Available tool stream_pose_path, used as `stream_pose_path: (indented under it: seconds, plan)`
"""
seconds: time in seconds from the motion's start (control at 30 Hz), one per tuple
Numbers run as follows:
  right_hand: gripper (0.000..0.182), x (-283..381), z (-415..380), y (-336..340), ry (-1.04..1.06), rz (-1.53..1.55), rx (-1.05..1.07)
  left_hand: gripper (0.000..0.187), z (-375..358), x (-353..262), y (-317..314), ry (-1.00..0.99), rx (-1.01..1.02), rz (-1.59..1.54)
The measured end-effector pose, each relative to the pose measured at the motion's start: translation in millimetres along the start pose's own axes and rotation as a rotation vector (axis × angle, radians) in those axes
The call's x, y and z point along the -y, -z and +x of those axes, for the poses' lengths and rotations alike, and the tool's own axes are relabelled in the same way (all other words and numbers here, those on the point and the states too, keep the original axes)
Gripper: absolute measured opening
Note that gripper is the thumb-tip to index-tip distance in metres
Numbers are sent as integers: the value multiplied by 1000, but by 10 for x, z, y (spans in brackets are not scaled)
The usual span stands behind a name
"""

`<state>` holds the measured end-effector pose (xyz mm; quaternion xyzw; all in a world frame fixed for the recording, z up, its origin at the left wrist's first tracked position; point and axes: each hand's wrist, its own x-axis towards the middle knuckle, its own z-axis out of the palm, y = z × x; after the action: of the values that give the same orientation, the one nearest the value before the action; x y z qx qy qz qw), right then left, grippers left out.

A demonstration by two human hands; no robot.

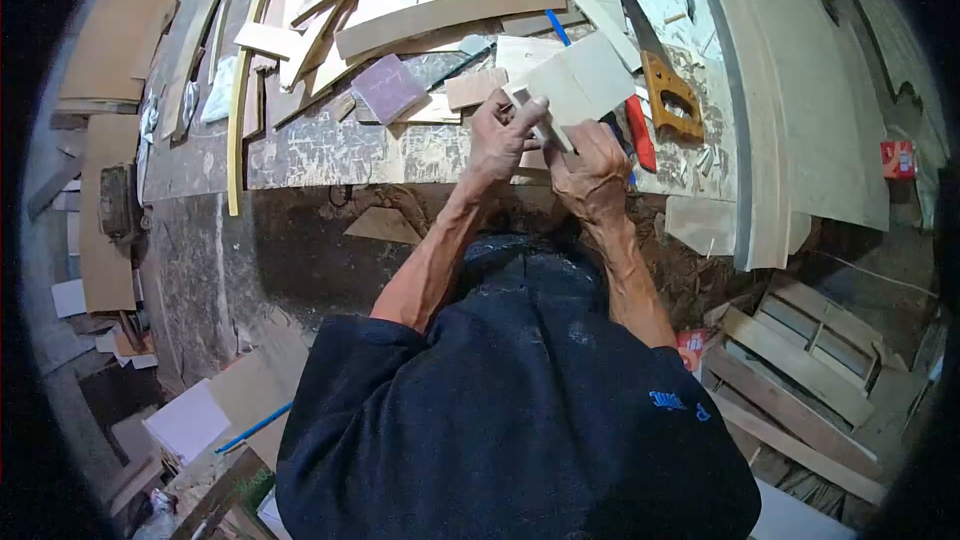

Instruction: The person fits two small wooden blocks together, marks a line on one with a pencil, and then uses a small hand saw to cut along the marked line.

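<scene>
Over the front edge of the workbench, my left hand (pixel 502 135) pinches a short, pale strip of wood (pixel 546 123) between thumb and fingers. My right hand (pixel 590 168) closes around its lower end, fingers curled. The strip slants down to the right between both hands. Just beyond them lies a pale flat board (pixel 585 80), partly hidden by the hands. To the right of my right hand rests a red object (pixel 640 135), perhaps a tool handle. A handsaw (pixel 672 98) with a wooden handle lies further right, blade pointing away.
Scattered on the workbench (pixel 400 160) are a purple square (pixel 390 89), a long curved wooden strip (pixel 450 18), a blue stick (pixel 558 28) and several offcuts. A yellow-edged strip (pixel 237 130) overhangs the front. Large sheets (pixel 800 90) stand at right; wooden pieces (pixel 800 370) lie below.
</scene>
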<state>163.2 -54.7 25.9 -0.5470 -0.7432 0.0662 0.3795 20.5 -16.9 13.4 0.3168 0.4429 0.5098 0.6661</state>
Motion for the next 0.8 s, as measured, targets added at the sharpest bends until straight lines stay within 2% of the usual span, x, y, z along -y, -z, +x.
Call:
stream_pose_path:
  seconds: [0.2, 0.33, 0.37, 0.8]
  plan:
    - [17, 10, 9, 20, 42, -17, -6, 49, -42, -4, -31, -119, 69, 75]
    - [15, 20, 38, 11, 81, 36, -42, 48, -50, -43, -23, -24, 50, 96]
    - [15, 12, 36, 4, 83, 50, -50, 48, -60, -32, -40, -66, 66, 26]
    - [14, -3, 3, 35, 77, 25, -12, 46, 1, 78, 17, -50, 87, 42]
